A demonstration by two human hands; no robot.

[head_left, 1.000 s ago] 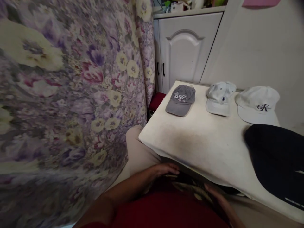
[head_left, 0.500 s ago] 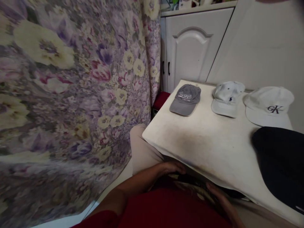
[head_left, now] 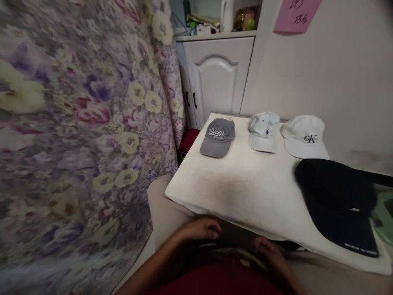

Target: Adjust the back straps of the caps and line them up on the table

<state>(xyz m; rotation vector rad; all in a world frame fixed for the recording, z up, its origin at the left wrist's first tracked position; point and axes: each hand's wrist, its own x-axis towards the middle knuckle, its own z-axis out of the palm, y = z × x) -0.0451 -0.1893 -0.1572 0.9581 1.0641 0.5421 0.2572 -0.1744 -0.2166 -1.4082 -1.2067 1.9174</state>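
In the shade below the near table edge, my left hand [head_left: 204, 228] has its fingers curled inward. My right hand [head_left: 265, 248] lies across from it, fingers also bent. A dark surface [head_left: 236, 235] spans the gap between them; its kind and whether the hands grip it are unclear. On the table stand a grey cap [head_left: 217, 137] with "Always" lettering, a pale cap [head_left: 264, 132] with a small dark logo, and a white cap [head_left: 304, 137] marked CK. A black cap [head_left: 337, 200] rests at the right, its brim toward me. Neither hand touches these caps.
The cream-covered table [head_left: 245, 176] has a brownish stain. A floral curtain [head_left: 92, 143] hangs on the left. Behind are a white cabinet [head_left: 216, 82] and a pink note [head_left: 296, 16] on the wall. A red seat [head_left: 188, 141] and a green object [head_left: 385, 213] flank the table.
The view has swung right and up, bringing the pink note, the shelf items and more of the black cap into view. Both hands remain low, their fingers slightly shifted.
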